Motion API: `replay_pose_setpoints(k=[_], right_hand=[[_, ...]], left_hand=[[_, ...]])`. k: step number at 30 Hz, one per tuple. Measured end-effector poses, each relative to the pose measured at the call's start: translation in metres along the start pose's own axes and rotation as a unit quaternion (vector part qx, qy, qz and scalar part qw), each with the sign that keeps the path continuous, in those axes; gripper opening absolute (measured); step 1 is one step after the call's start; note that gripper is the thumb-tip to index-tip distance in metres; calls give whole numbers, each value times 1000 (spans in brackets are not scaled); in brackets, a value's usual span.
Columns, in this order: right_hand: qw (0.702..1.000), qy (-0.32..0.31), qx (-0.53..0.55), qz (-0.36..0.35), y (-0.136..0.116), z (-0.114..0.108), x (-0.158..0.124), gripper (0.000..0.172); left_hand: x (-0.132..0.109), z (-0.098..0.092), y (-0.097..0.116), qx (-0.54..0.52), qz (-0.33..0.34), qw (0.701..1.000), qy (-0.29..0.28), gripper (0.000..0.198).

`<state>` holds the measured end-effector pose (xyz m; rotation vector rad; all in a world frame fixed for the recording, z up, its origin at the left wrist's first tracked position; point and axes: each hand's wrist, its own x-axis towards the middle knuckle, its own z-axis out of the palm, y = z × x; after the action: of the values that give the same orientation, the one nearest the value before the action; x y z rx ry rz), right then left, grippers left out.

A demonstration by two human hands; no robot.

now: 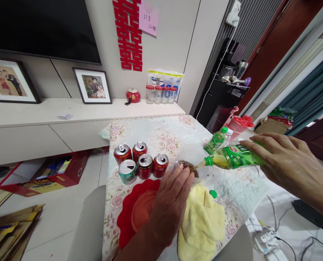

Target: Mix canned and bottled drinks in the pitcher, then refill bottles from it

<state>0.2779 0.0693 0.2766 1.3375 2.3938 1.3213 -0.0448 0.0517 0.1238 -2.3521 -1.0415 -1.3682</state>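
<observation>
Green plastic bottle (239,156), tilted, pours a thin amber stream (199,165).

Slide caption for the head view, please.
Right hand pours from a green bottle into a translucent container, left hand close by.

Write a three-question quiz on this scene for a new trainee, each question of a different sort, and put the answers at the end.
1. Which of the person's hands holds the green bottle?
2. True or false: that bottle is held upright.
3. How many red cans stand on the table beside the teal can?

Key:
1. The right hand.
2. False; it is tilted, and liquid runs from its mouth into the clear container.
3. Four.
</observation>
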Motion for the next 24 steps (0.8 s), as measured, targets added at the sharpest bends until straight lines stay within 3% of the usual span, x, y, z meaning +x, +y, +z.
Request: replay_pose_setpoints(k=[5,15,24], right_hand=[[999,42,-18,-14,2,1,6,46],[998,39,-35,-17,0,-18,23,51],[997,67,-41,-24,-12,-36,43,36]], left_hand=[[0,0,0,1,-1,1000,3,41],[-1,1,-1,1,6,1000,4,40],[-3,4,-2,6,3,1000,-5,45]])
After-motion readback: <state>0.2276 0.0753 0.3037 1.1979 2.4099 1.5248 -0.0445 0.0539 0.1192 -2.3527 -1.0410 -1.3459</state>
